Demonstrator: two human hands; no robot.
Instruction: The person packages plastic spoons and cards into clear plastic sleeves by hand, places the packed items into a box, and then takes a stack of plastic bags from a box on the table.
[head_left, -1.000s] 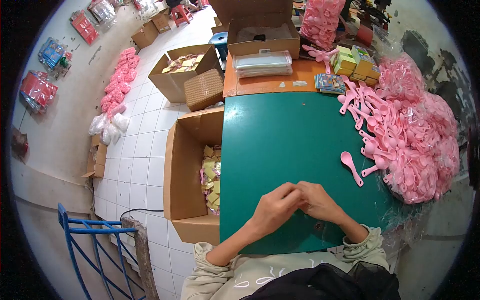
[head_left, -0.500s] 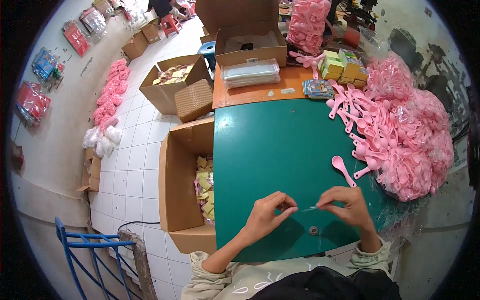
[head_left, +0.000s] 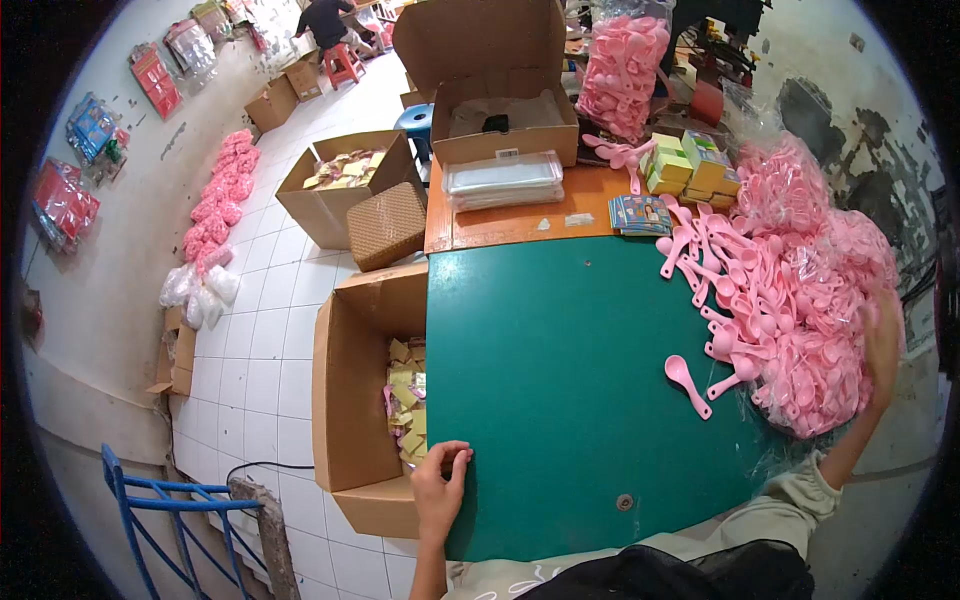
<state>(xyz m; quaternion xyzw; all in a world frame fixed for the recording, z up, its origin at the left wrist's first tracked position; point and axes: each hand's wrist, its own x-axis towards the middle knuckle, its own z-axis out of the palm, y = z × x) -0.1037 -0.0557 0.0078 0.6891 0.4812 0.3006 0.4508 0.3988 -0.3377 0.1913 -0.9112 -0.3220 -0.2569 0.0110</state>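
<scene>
My left hand is at the left edge of the green tabletop, beside the open cardboard box. Its thumb and fingers are pressed together; whatever they hold, if anything, is too small to make out. Far to the right, my right hand is smeared by motion at the outer side of the large plastic-wrapped heap of pink spoons, its fingers unclear. Loose pink spoons spread from the heap, and a single pink spoon lies apart on the green surface.
Yellow-topped packets lie inside the box at left. Stacked clear plastic sleeves, printed cards and small yellow-green boxes sit on the orange surface behind. A blue metal rail stands lower left. A person sits far back.
My hands have moved apart from the middle, where a thin clear strip showed between them. The left went to the table's left edge, the right to the bagged spoons. The view tilted up slightly.
</scene>
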